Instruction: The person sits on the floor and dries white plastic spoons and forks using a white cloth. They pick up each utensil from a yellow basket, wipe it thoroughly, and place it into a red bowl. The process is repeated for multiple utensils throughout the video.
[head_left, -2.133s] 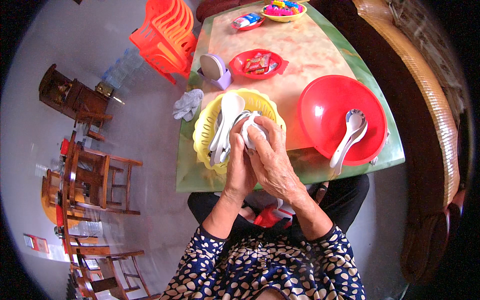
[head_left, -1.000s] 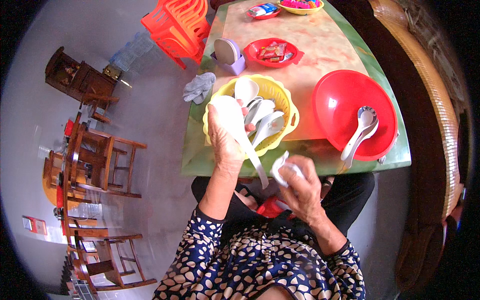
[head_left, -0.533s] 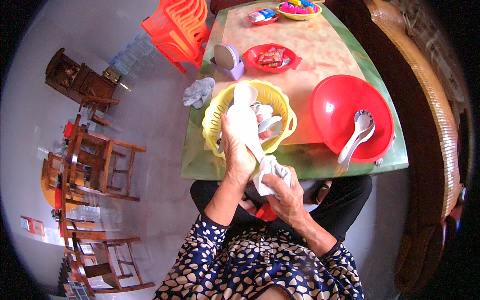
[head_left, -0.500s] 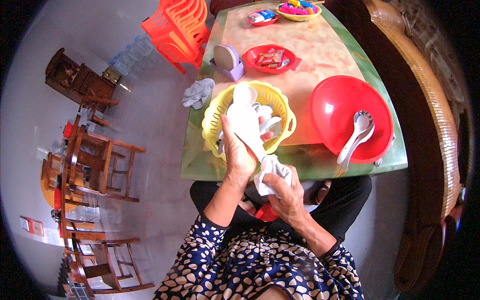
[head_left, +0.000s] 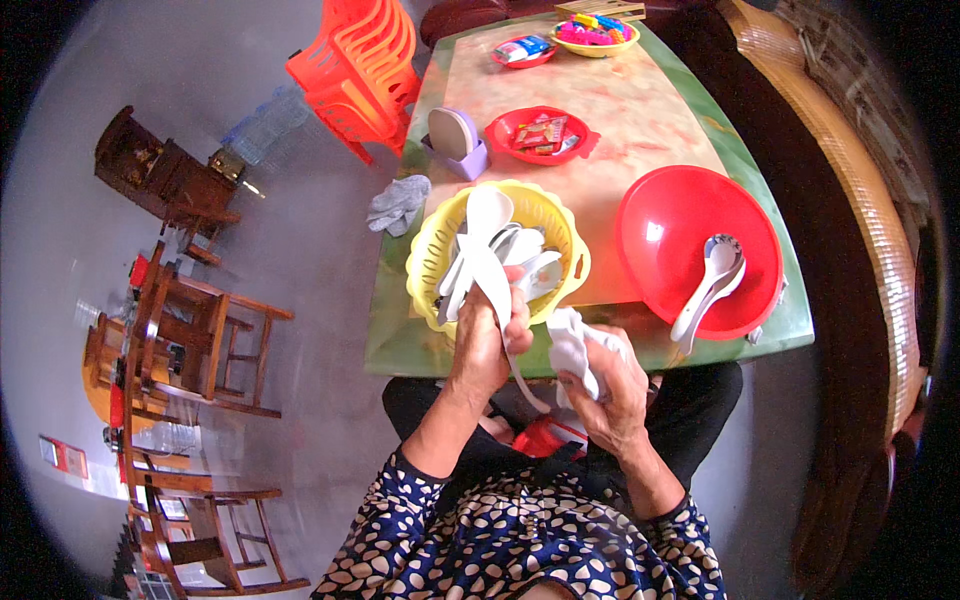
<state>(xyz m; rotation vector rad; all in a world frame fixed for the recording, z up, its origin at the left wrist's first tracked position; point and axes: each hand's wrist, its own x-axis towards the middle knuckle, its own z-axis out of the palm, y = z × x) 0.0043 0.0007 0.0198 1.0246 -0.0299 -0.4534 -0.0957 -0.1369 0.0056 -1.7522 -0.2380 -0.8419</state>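
My left hand (head_left: 480,348) is closed around a white serving spoon (head_left: 490,275), now seen nearly edge-on. Its thin handle bends down below my fingers towards my lap. Just to the right, my right hand (head_left: 615,392) grips a crumpled white cloth (head_left: 570,345), apart from the spoon's handle. Beneath and beyond my left hand stands a scalloped yellow basket (head_left: 425,245) holding several white spoons (head_left: 520,243). A wide red basin (head_left: 665,220) sits at the right of the table, with white spoons (head_left: 718,270) stacked inside it.
On the table (head_left: 620,90) farther off are a red dish (head_left: 500,137) of packets, a lilac holder (head_left: 470,165) and a yellow bowl (head_left: 600,48) of colourful pieces. A grey cloth (head_left: 398,203) lies at the left edge. Orange stacked chairs (head_left: 360,80) stand beyond; a long bench (head_left: 840,190) runs along the right.
The serving spoon has turned from broad side to edge-on in my left hand. My right hand has drawn the cloth off its handle and moved right.
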